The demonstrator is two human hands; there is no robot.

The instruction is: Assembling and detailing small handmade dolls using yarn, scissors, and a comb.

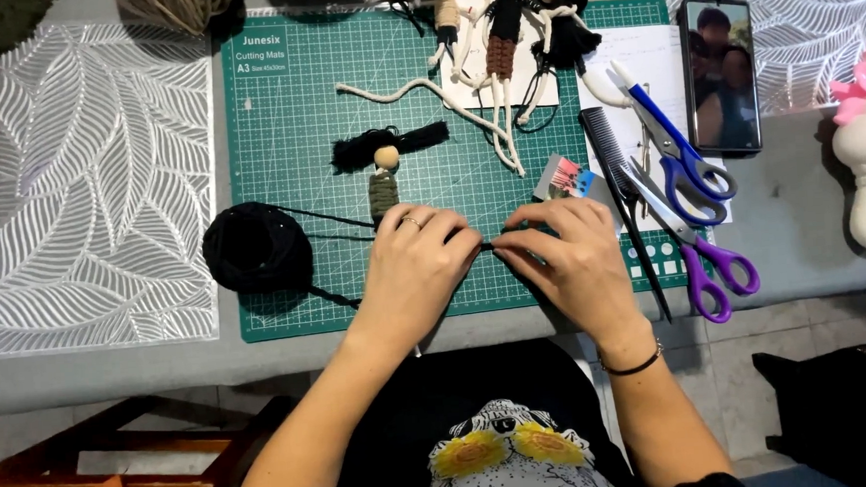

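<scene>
Comb (622, 192), 2 scissors (691, 208), phone (719, 74), yarn ball (256, 246)

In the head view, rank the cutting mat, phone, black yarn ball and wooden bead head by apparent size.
1. Green cutting mat
2. Phone and black yarn ball: look similar, not ranked
3. Wooden bead head

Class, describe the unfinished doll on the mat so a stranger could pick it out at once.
Find the green cutting mat in the middle of the table. Just above the left hand lies a small doll with a wooden bead head. Unlike the three dolls at the mat's top edge, it lies alone, olive-wrapped, with black hair spread sideways.
</scene>
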